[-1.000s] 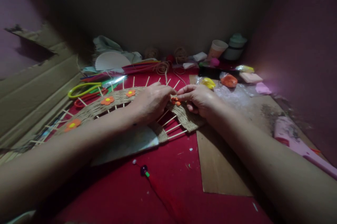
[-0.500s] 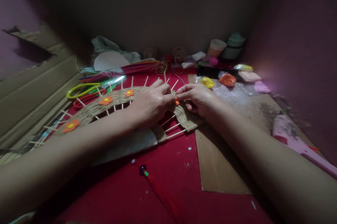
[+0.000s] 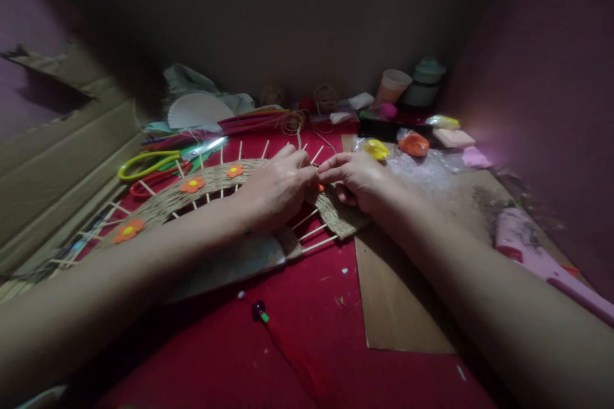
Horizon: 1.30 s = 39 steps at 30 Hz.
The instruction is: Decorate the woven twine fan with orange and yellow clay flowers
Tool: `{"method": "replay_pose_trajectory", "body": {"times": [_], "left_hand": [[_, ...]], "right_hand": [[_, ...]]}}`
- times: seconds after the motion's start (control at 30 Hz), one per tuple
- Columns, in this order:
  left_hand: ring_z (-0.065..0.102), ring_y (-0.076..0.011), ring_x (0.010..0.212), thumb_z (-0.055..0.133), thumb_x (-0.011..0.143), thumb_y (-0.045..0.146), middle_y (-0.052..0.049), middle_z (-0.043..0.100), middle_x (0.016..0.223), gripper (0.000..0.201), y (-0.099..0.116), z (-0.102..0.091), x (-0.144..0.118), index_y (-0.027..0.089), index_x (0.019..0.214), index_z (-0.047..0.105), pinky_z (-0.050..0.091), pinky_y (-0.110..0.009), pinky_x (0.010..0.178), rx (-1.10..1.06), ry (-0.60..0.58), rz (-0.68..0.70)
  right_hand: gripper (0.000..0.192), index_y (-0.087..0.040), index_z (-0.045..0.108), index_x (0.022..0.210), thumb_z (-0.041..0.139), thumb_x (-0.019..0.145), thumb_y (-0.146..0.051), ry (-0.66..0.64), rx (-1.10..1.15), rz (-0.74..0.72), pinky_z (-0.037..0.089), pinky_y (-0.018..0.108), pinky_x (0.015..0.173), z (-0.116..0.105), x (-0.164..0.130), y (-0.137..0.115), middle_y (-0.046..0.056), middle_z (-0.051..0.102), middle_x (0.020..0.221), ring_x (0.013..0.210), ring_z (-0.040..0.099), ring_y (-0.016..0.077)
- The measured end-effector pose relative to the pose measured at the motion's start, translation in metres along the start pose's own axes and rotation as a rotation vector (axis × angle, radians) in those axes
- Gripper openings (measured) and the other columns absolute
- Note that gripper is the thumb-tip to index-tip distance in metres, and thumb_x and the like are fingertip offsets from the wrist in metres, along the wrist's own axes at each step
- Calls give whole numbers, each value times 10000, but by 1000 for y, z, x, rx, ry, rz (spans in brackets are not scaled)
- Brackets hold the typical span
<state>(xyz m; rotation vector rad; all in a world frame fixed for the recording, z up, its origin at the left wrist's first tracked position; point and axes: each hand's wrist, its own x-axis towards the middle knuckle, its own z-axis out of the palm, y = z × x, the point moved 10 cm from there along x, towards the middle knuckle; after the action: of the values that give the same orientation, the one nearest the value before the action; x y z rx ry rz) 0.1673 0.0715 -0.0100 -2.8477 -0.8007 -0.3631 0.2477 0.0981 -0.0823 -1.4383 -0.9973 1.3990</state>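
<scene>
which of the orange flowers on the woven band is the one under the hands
The orange flower at the band's right end, mostly hidden between the fingertips of the left hand and right hand. The three other flowers lie uncovered to the left along the woven band.

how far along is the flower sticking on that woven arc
Done: three orange flowers already sit on the left stretch of the woven arc. In hand: the left hand and right hand meet over a fourth orange piece, mostly hidden by the fingers. Left: the arc's right end shows no flower. Orange clay lies behind.
</scene>
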Motion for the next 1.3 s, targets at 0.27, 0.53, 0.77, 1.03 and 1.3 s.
{"method": "replay_pose_trajectory", "body": {"times": [0.27, 0.53, 0.77, 1.03, 1.3], "left_hand": [[493, -203, 805, 432, 886, 187, -97, 594, 851, 260, -10, -2, -3, 144, 943, 682, 420, -314, 685, -59, 9, -63], [506, -214, 786, 466, 901, 281, -89, 612, 813, 259, -18, 3, -8, 155, 911, 692, 416, -332, 696, 3, -3, -168], [496, -191, 765, 496, 889, 303, -81, 604, 808, 248, -20, 4, -2, 142, 869, 684, 392, -301, 667, 23, -31, -201], [500, -172, 764, 539, 864, 254, -45, 588, 773, 165, -28, 12, 0, 172, 813, 674, 383, -285, 665, -94, -14, -216], [459, -208, 749, 475, 899, 234, -81, 566, 770, 200, -2, 3, 0, 169, 844, 656, 340, -306, 577, 217, -31, -81]], "right_hand": [[185, -175, 520, 645, 623, 734, -49, 37, -62, -32, 172, 199, 270, 0, -2, -3, -73, 445, 358, 256, 348, 56], [165, -176, 534, 642, 633, 721, -70, 45, -62, -37, 154, 190, 259, -2, 0, -1, -69, 443, 352, 250, 341, 52], [183, -175, 522, 625, 637, 703, -55, 36, -36, -46, 162, 191, 253, -2, 0, 0, -71, 443, 355, 249, 341, 52], [186, -177, 519, 616, 640, 696, -60, 30, -29, -22, 180, 198, 262, 0, 1, 1, -64, 454, 394, 269, 339, 47], [187, -178, 519, 625, 638, 709, -61, 16, -45, -22, 183, 201, 271, 1, -2, 0, -67, 451, 391, 273, 348, 53]]}}
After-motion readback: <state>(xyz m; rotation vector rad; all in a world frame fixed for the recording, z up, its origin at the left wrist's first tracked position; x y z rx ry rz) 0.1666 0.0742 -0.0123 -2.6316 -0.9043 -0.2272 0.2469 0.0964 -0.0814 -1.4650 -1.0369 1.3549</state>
